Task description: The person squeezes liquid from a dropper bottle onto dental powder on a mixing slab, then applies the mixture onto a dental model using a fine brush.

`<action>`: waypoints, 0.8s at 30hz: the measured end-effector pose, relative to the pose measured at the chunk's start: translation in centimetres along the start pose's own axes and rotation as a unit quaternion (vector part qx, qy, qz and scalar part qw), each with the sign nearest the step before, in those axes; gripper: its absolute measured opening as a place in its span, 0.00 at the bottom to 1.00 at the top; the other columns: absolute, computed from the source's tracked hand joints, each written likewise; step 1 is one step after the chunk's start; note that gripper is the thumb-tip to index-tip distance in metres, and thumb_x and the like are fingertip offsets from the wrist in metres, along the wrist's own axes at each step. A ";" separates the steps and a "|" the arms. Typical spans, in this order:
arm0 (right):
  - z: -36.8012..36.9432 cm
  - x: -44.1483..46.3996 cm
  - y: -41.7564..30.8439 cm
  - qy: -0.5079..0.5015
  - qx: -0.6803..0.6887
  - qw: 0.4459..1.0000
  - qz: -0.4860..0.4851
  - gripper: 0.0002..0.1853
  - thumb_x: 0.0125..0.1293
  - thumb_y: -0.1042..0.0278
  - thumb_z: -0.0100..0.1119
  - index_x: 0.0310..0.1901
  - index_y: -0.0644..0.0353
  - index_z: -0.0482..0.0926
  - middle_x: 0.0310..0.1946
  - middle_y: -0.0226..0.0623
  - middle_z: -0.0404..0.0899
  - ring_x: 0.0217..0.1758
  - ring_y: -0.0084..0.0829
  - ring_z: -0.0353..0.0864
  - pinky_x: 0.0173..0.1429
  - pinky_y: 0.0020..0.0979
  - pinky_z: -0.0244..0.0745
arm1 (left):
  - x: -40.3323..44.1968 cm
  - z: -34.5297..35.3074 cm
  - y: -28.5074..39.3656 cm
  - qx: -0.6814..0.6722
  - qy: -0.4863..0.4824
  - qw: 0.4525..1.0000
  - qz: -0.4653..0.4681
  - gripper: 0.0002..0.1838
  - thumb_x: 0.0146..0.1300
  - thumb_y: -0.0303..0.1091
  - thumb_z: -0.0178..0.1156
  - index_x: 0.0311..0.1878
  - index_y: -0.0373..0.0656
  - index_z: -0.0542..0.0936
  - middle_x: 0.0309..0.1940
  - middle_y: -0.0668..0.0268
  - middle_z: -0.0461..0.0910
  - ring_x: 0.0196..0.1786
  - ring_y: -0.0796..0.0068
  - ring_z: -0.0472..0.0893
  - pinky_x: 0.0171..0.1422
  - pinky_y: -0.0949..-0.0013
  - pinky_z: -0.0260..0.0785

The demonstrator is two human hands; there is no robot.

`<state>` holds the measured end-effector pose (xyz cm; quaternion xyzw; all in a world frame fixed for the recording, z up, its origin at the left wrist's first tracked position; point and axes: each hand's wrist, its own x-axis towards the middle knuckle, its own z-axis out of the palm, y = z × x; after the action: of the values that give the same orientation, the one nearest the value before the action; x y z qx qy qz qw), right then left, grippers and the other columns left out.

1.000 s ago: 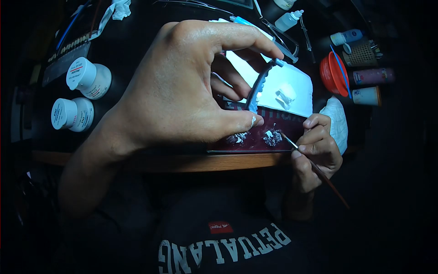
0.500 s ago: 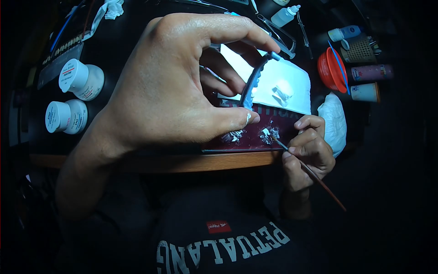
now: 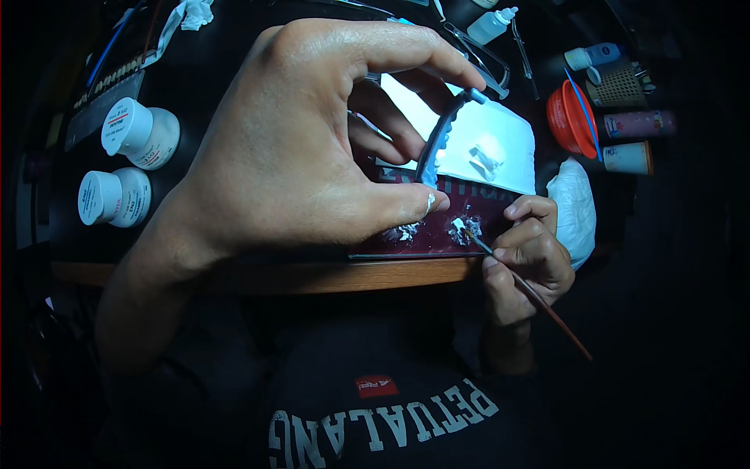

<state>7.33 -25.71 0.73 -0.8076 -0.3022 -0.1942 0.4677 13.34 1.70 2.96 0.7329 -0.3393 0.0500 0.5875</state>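
Note:
In my left hand, a blue-grey dental arch model is pinched at its ends between thumb and index finger. The model stands on edge, with its row of teeth facing right. White paste is smeared on my thumb tip. My right hand grips a thin brown-handled brush like a pen. Its tip touches a small mound of white paste on a dark red glossy plate. Beside it, another white paste patch lies partly behind my left thumb.
Two white-lidded jars stand at left. Behind the plate lies a white sheet. At right are a red bowl, a paper cup and a crumpled white tissue. A dropper bottle and metal tools lie at the back.
The dental arch model has turned slightly in my left hand, so less of its teeth shows. The brush tip stays at the right paste mound; the whole view has shifted very slightly.

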 end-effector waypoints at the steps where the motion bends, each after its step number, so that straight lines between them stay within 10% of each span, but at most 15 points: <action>1: 0.0 0.0 0.0 0.001 -0.001 1.000 0.000 0.07 0.38 0.80 0.58 0.22 0.59 0.72 0.16 0.31 0.72 0.31 0.32 0.71 0.50 0.39 0.69 | 0.0 0.1 0.0 0.001 0.003 1.000 -0.001 0.34 0.49 0.26 0.80 0.61 0.37 0.79 0.57 0.54 0.83 0.43 0.72 0.90 0.44 0.74 0.87; 17: -0.1 3.0 -0.4 0.007 0.167 0.985 -0.028 0.08 0.51 0.76 0.64 0.34 0.60 0.77 0.23 0.34 0.77 0.39 0.31 0.73 0.55 0.40 0.68 | 0.2 0.0 0.2 -0.049 -0.002 0.999 -0.014 0.35 0.48 0.22 0.78 0.62 0.36 0.79 0.54 0.51 0.82 0.41 0.71 0.90 0.47 0.73 0.87; 24: 1.2 6.3 0.1 -0.052 0.223 0.971 -0.065 0.12 0.50 0.82 0.63 0.39 0.65 0.80 0.28 0.40 0.80 0.62 0.58 0.79 0.62 0.49 0.81 | 0.3 -0.4 0.5 -0.148 -0.028 0.986 -0.064 0.36 0.49 0.17 0.76 0.65 0.33 0.77 0.53 0.51 0.83 0.45 0.69 0.90 0.51 0.70 0.87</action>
<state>12.06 -22.81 3.85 -0.6705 -0.4137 -0.1103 0.6059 13.42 1.83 3.66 0.6589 -0.3119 -0.0593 0.6819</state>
